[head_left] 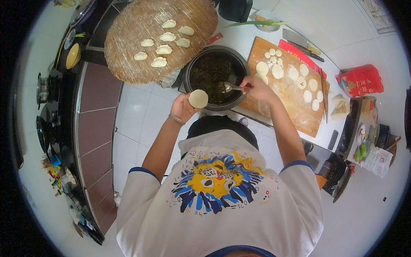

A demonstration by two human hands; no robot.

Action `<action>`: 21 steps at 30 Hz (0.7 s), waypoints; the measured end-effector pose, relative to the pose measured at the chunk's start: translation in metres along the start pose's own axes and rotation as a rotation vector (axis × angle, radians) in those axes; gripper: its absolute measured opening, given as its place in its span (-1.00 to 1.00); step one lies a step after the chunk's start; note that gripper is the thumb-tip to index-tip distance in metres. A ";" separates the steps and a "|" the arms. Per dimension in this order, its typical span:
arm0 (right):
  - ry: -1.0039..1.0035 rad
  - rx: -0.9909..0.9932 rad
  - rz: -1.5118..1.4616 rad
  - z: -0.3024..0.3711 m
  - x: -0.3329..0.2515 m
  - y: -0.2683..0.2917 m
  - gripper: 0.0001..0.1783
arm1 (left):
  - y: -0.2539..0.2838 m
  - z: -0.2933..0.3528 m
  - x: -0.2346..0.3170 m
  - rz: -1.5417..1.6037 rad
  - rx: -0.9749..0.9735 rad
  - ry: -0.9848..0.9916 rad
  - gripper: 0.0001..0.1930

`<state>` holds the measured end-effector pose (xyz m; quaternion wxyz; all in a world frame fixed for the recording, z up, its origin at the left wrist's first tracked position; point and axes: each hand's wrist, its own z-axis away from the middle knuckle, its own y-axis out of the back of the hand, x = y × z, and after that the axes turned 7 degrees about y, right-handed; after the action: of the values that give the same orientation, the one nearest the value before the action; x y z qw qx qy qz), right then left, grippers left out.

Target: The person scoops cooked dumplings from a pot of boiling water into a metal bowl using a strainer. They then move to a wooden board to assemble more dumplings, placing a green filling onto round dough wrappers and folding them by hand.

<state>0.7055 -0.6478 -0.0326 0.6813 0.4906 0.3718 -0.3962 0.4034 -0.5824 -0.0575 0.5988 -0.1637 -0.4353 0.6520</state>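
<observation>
My left hand (pixel 184 109) holds a round dumpling wrapper (pixel 198 99) near the front left rim of a dark round pot (pixel 187 81). Inside the pot lies a dark green chopped filling (pixel 209 70). A metal spoon (pixel 233 87) is gripped by its handle in my right hand (pixel 257 88), its bowl at the filling. On the wooden board (pixel 284 105) to the right lie several flat wrappers (pixel 293 73) and small dough pieces (pixel 272 52). Several folded dumplings (pixel 164 50) sit apart from one another on a large round woven tray (pixel 124 40) at the far left.
A knife (pixel 314 55) lies behind the board, and a rolling pin (pixel 324 96) rests along its right edge. Farther right stands a red bag (pixel 359 80). A bowl (pixel 266 21) with a green onion across it is at the back. A dark counter (pixel 64 124) runs along the left.
</observation>
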 end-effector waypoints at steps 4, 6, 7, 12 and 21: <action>0.061 0.249 -0.143 0.029 -0.035 0.005 -0.89 | -0.028 -0.011 0.005 -0.016 -0.035 0.027 -0.52; 0.066 0.359 -0.092 0.042 -0.053 0.001 -0.89 | -0.047 -0.014 0.007 0.005 -0.056 0.026 -0.53; 0.092 0.370 -0.014 0.049 -0.062 0.001 -0.89 | -0.056 -0.014 0.009 0.016 -0.067 0.027 -0.53; 0.325 0.468 0.230 0.065 -0.065 -0.007 -0.88 | -0.085 -0.016 0.009 0.101 -0.174 0.136 -0.48; 0.484 0.540 0.319 0.074 -0.045 -0.019 -0.87 | -0.110 -0.019 0.006 0.172 -0.260 0.223 -0.41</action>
<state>0.6787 -0.7150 0.0187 0.4736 0.7828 0.3232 -0.2419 0.4864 -0.5805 0.0175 0.5594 -0.3476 -0.4312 0.6167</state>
